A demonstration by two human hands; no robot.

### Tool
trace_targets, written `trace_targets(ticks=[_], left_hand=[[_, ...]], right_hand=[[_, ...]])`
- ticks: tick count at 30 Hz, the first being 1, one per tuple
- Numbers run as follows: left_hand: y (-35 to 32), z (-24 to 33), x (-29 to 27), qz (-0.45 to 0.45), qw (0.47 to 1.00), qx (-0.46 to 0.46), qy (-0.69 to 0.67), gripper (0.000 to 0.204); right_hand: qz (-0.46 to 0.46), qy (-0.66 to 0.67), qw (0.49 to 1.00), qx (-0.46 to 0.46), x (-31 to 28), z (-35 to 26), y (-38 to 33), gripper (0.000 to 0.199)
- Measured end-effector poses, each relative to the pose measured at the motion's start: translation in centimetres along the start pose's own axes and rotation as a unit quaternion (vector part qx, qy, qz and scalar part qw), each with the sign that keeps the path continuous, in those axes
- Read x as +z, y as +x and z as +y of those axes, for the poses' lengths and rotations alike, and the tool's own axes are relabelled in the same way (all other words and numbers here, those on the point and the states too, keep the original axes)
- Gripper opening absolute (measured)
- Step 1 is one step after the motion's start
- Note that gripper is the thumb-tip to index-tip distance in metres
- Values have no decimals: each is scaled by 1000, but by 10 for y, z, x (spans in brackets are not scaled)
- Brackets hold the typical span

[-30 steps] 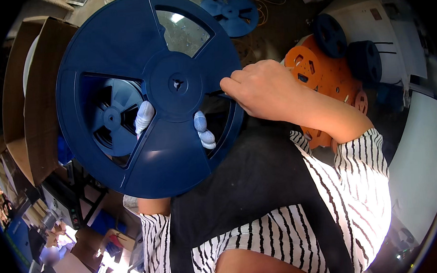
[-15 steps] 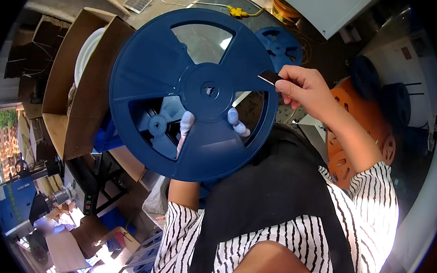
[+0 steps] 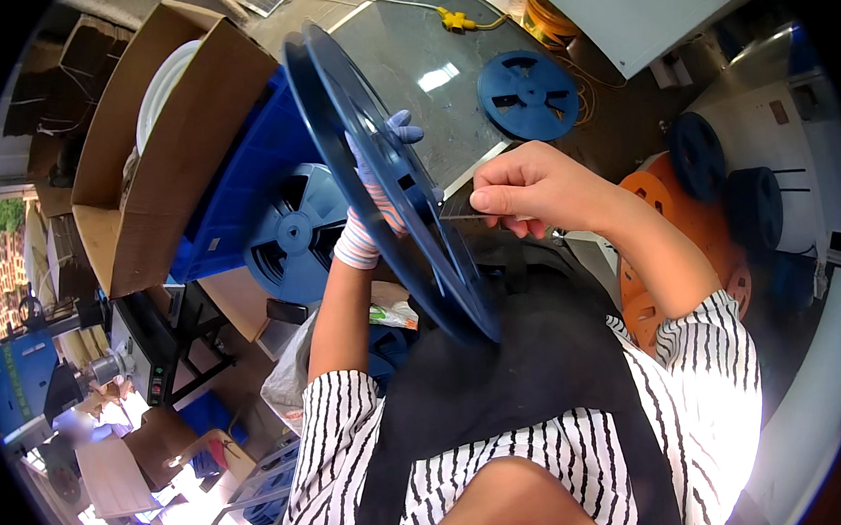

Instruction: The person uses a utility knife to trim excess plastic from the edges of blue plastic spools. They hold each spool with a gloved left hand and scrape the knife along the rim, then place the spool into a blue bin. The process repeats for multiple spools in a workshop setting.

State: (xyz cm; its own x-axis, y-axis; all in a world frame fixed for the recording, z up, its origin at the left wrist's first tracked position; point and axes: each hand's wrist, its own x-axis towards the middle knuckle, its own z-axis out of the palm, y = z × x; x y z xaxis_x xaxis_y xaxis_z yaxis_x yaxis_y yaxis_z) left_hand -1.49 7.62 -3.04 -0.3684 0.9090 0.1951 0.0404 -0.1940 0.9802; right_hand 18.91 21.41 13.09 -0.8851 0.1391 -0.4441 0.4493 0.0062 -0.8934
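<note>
A large blue plastic reel (image 3: 350, 90) stands tilted nearly edge-on in front of my apron, its two flanges and the gap between them showing. My left hand (image 3: 375, 217), in a striped light glove, is closed around the reel near its hub, with fingers coming through the openings. Bare and pinched, my right hand (image 3: 531, 190) hovers just right of the reel. The small dark blade seen in it half a second ago is mostly hidden by the fingers now; only a thin dark tip may show beside the reel.
On the left, a cardboard box (image 3: 106, 250) with white round pieces sits by a blue crate (image 3: 244, 158). Another blue reel (image 3: 291, 233) lies below it. Beyond are a grey tabletop (image 3: 380, 36) and a blue reel (image 3: 536, 114). Orange reels (image 3: 660, 212) stand at right.
The reel has turned from face-on to nearly edge-on, uncovering the gloved left hand and the tabletop behind. My right hand has moved slightly left and down, its wrist turned.
</note>
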Motion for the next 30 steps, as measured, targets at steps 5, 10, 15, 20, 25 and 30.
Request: trace_targets(ticks=[5, 10, 15, 20, 25, 30], left_hand=[[3, 18, 3, -16, 997, 43, 55, 106], [-6, 28, 10, -51, 996, -7, 67, 110], [-6, 26, 12, -136, 963, 108, 205, 122], [-11, 16, 15, -143, 963, 130, 187, 111], [-4, 25, 20, -110, 938, 206, 257, 73], [-14, 20, 16, -132, 949, 127, 257, 98]], right_hand=[[-22, -42, 999, -1, 0, -13, -8, 32], [-8, -135, 991, -23, -1, -16, -15, 31], [-35, -133, 987, 85, -1, -20, -29, 34], [-26, -144, 989, 14, 3, -13, -51, 31], [-34, -161, 985, -40, 7, -1, -68, 28], [-7, -118, 992, -39, 8, 8, -66, 27]])
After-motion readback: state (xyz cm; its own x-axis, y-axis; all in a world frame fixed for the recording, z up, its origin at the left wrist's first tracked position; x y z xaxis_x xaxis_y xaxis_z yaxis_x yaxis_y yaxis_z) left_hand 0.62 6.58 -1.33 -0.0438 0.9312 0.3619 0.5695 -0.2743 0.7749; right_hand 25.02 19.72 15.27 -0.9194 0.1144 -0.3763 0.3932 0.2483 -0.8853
